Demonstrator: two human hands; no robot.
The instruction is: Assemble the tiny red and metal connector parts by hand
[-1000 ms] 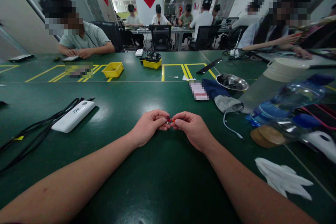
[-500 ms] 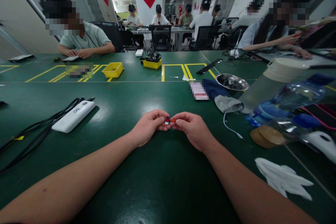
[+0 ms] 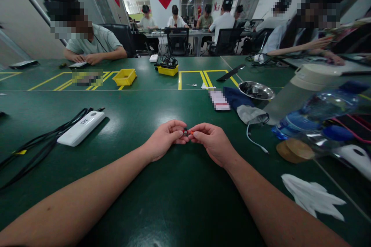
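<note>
Just above the green table (image 3: 162, 208), my two hands meet with their fingertips close together. My left hand (image 3: 168, 139) is closed in a pinch on a small red and dark piece (image 3: 185, 132), whose kind is too small to tell. Between the thumb and fingers of my right hand (image 3: 213, 141) sits a tiny orange piece (image 3: 191, 132), mostly covered by the fingertips. The two pieces lie side by side; whether they touch I cannot tell.
On the left lie a white power bank (image 3: 82, 129) and black cables (image 3: 49, 142). To the right are a blue pouch (image 3: 239, 98), a metal bowl (image 3: 256, 90), a large tumbler (image 3: 301, 85), a water bottle (image 3: 319, 110) and white tissue (image 3: 311, 195). Co-workers sit beyond.
The small red piece in my left hand looks slightly turned, showing more of its dark side. Both hands stay almost in place.
</note>
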